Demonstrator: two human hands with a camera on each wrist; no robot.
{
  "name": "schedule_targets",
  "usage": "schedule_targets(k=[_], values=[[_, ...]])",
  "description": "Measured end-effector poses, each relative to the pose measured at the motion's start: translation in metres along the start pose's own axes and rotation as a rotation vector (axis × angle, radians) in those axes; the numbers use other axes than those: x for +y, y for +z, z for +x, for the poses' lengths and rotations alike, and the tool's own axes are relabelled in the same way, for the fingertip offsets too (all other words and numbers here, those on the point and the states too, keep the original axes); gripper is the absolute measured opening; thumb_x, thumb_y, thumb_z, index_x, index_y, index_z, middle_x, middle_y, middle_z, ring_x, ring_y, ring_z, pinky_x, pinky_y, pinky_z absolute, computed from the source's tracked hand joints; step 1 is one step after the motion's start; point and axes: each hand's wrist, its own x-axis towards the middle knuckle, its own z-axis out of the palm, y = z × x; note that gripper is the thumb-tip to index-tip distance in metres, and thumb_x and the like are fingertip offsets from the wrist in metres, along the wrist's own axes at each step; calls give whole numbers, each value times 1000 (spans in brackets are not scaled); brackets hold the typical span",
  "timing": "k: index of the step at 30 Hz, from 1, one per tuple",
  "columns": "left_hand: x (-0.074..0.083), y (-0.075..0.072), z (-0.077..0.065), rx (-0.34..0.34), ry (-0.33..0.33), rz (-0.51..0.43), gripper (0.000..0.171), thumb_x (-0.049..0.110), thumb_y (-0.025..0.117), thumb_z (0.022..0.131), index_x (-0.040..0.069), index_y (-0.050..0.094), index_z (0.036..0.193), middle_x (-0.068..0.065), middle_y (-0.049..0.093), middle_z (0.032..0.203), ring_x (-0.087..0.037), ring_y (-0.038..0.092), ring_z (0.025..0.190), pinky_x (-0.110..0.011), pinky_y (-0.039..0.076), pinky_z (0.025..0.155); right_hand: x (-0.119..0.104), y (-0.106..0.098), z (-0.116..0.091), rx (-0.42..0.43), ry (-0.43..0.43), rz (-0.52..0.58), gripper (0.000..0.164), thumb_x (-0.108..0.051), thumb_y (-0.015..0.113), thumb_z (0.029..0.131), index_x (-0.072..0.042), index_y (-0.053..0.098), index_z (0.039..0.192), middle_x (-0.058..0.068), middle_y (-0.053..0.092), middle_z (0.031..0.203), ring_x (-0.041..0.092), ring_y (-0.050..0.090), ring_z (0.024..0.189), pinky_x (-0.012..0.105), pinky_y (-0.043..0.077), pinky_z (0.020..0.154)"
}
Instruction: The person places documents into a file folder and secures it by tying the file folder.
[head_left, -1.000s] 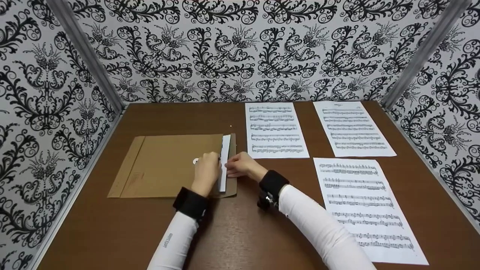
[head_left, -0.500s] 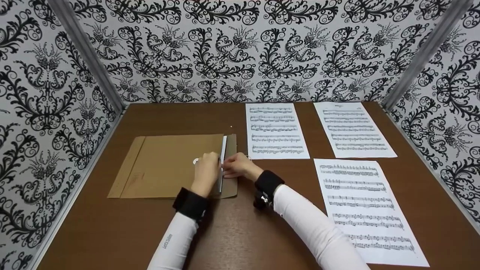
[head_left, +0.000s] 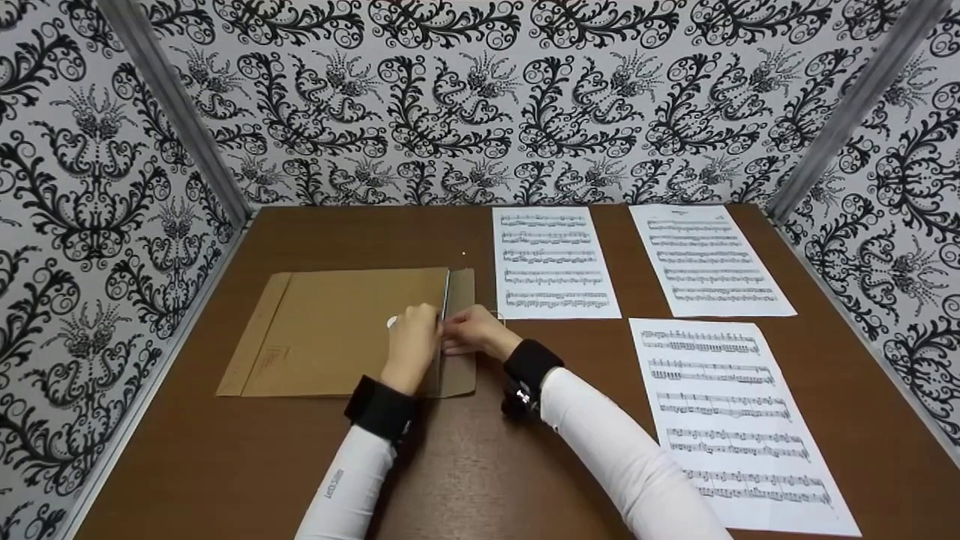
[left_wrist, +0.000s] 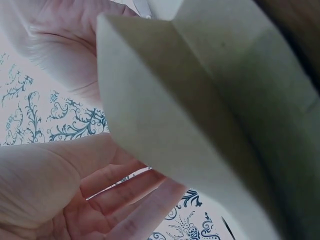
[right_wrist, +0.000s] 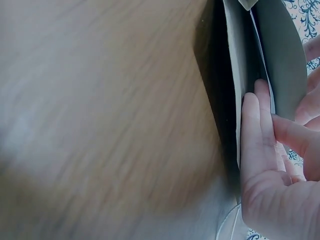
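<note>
Black scrollwork on white covers the walls (head_left: 450,112) around me, and my brown desk (head_left: 465,480) runs up to them. At nine o'clock from where my hands nearly meet lies the brown envelope (head_left: 337,330), its mouth facing three o'clock and a flap (head_left: 460,375) jutting out beyond it. My left hand (head_left: 414,337) is curled tightly on the edge of that mouth; a white disc (head_left: 391,322) shows just beside it, at ten o'clock. My right hand (head_left: 476,331) is nearly closed, pinching white paper (right_wrist: 271,102) between thumb and fingers, with two fingertips inside the mouth. Only a thin edge of the paper shows. Toward the envelope's nine o'clock end sits a red stamp (head_left: 271,358). Three pages of printed music lie face up: one (head_left: 556,262) near the envelope at two o'clock, another (head_left: 711,259) farther off between two and three, the last (head_left: 742,420) between three and four. Black bands (head_left: 380,409) circle both my wrists over white sleeves (head_left: 337,487).
</note>
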Motion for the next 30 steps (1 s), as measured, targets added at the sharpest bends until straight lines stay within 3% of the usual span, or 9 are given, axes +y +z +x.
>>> schedule_targets(k=[3,7,14,30], values=[[0,0,1,-1,-4,0,15,1,70,86,1,71,71,-21,76,79,-42,74,71,-52,55,61,0,1,1,1,-4,3,30,-2,57,101,11,65,126,10,74,79,9,69,63,27,64,72],[0,-1,1,8,2,12,18,0,69,86,1,70,69,-20,76,77,-41,74,70,-51,55,59,1,3,3,-8,-18,-1,26,-1,58,100,12,68,121,6,72,72,9,68,62,26,64,71],[1,-6,2,-25,-13,-6,14,2,70,88,2,74,75,-20,78,83,-42,75,75,-52,56,63,1,7,4,-28,-30,-13,26,-3,59,100,11,69,120,0,67,66,8,66,61,24,63,68],[-1,-8,2,-39,-5,-34,12,3,71,90,3,76,79,-18,78,82,-39,75,72,-51,57,64,2,9,7,-24,-11,-69,27,-5,57,102,7,68,123,7,73,86,7,66,67,28,63,82]])
